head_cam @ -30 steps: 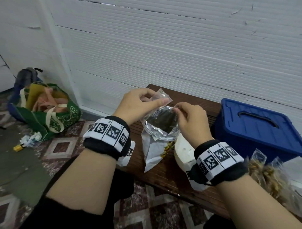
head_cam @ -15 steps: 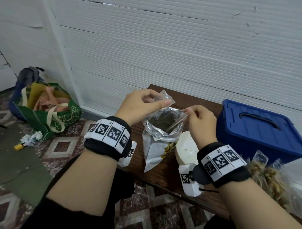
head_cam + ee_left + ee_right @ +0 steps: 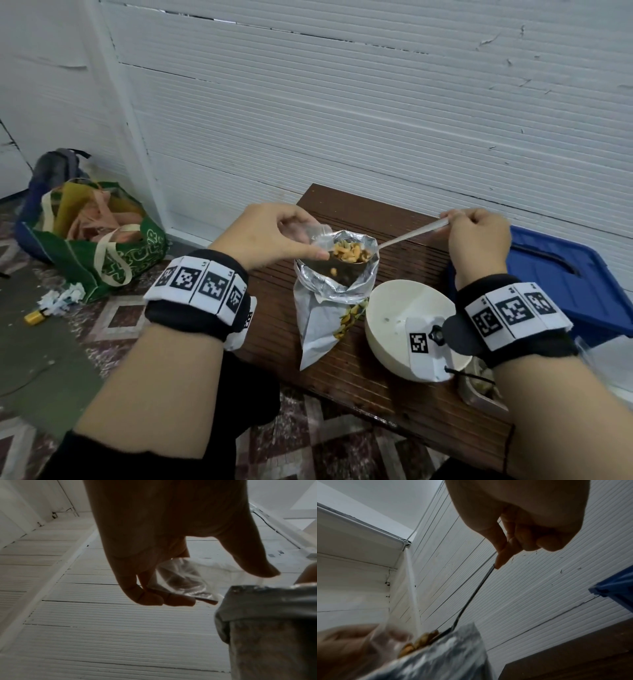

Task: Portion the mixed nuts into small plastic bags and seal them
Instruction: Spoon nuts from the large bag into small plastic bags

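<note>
A silver foil bag of mixed nuts (image 3: 329, 308) stands open on the brown wooden table (image 3: 376, 377). My left hand (image 3: 274, 236) holds a small clear plastic bag (image 3: 317, 233) by its mouth, just left of the foil bag's opening; the left wrist view shows the clear bag (image 3: 178, 580) pinched between fingers (image 3: 154, 599) and thumb. My right hand (image 3: 476, 240) grips the handle of a metal spoon (image 3: 404, 238). The spoon's bowl, heaped with nuts (image 3: 347, 254), hovers over the foil bag beside the clear bag. In the right wrist view the spoon (image 3: 471, 599) runs down to the nuts (image 3: 423, 641).
An empty white bowl (image 3: 407, 322) sits right of the foil bag. A blue lidded bin (image 3: 565, 274) stands at the table's right. A metal tin (image 3: 479, 390) lies near my right wrist. A green bag (image 3: 99, 246) and a backpack (image 3: 54, 168) sit on the floor at left.
My right hand let go of the clear bag's mouth, moved right and now holds a spoon loaded with nuts over the foil bag. My left hand kept hold of the clear bag.
</note>
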Action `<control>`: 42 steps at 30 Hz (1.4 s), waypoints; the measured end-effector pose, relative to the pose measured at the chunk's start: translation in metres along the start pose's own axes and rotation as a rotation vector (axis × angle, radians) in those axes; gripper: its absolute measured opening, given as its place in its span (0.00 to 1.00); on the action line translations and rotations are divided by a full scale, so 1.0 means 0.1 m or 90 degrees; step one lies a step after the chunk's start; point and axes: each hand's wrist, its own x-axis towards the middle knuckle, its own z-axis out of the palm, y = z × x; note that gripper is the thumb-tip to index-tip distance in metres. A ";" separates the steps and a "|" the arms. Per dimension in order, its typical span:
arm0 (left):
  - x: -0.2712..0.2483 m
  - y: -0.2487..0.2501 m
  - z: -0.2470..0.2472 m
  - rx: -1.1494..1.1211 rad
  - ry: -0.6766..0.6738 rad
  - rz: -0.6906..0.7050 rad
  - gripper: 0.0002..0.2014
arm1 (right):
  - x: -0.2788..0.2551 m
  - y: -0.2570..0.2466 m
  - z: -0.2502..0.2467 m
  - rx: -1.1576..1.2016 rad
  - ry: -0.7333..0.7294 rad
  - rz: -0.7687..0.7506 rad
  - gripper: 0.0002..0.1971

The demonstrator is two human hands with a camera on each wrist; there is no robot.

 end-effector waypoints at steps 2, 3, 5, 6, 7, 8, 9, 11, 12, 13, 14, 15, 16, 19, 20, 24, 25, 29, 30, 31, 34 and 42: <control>0.01 -0.01 0.01 0.021 0.001 0.003 0.20 | 0.06 -0.04 -0.05 0.005 0.013 -0.007 0.20; 0.01 -0.01 0.01 0.024 0.003 0.003 0.20 | 0.09 -0.07 -0.06 0.003 0.017 -0.016 0.20; 0.02 0.00 0.02 0.027 0.002 0.007 0.21 | 0.12 -0.10 -0.08 -0.003 0.016 -0.029 0.20; 0.03 0.00 0.04 0.030 -0.002 0.012 0.21 | 0.12 -0.12 -0.07 -0.006 0.011 -0.035 0.19; 0.03 0.01 0.05 0.033 -0.005 0.018 0.21 | 0.12 -0.13 -0.06 -0.010 0.004 -0.041 0.18; 0.04 0.02 0.08 0.035 -0.006 0.024 0.22 | 0.11 -0.14 -0.04 -0.014 -0.003 -0.046 0.17; 0.05 0.03 0.10 0.035 -0.004 0.029 0.22 | 0.11 -0.15 -0.01 -0.017 -0.011 -0.050 0.16; 0.06 0.04 0.15 0.035 0.001 0.040 0.23 | 0.08 -0.18 0.04 -0.019 -0.029 -0.055 0.16; 0.07 0.04 0.17 0.038 0.003 0.043 0.23 | 0.06 -0.19 0.06 -0.018 -0.036 -0.057 0.16; 0.08 0.04 0.19 0.041 0.003 0.046 0.22 | 0.04 -0.20 0.08 -0.015 -0.040 -0.060 0.17; 0.08 0.04 0.20 0.045 0.003 0.047 0.22 | 0.02 -0.21 0.10 -0.012 -0.043 -0.064 0.17; 0.08 0.04 0.20 0.050 0.003 0.046 0.21 | 0.00 -0.22 0.11 -0.008 -0.046 -0.067 0.17; 0.08 0.04 0.20 0.056 0.002 0.044 0.21 | -0.02 -0.23 0.11 -0.006 -0.048 -0.070 0.17; 0.08 0.03 0.18 0.068 0.004 0.041 0.23 | -0.03 -0.25 0.11 -0.009 -0.050 -0.080 0.15; 0.07 0.03 0.18 0.069 0.004 0.041 0.24 | -0.02 -0.25 0.11 -0.008 -0.048 -0.078 0.14; 0.07 0.04 0.17 0.065 0.001 0.036 0.27 | 0.00 -0.25 0.09 -0.009 -0.043 -0.067 0.13; 0.07 0.04 0.17 0.066 -0.003 0.036 0.28 | 0.01 -0.24 0.09 -0.008 -0.043 -0.066 0.14; 0.08 0.04 0.17 0.074 -0.011 0.039 0.29 | 0.02 -0.24 0.07 -0.003 -0.041 -0.059 0.16; 0.08 0.03 0.17 0.075 -0.012 0.039 0.30 | 0.02 -0.24 0.07 -0.003 -0.040 -0.059 0.15; 0.08 0.03 0.17 0.075 -0.013 0.038 0.30 | 0.02 -0.23 0.07 -0.003 -0.040 -0.060 0.15; 0.08 0.05 0.17 0.080 -0.020 0.038 0.31 | 0.01 -0.23 0.06 -0.003 -0.037 -0.064 0.14; 0.08 0.08 0.27 0.063 0.003 0.050 0.27 | -0.04 -0.25 0.08 0.020 -0.061 -0.072 0.18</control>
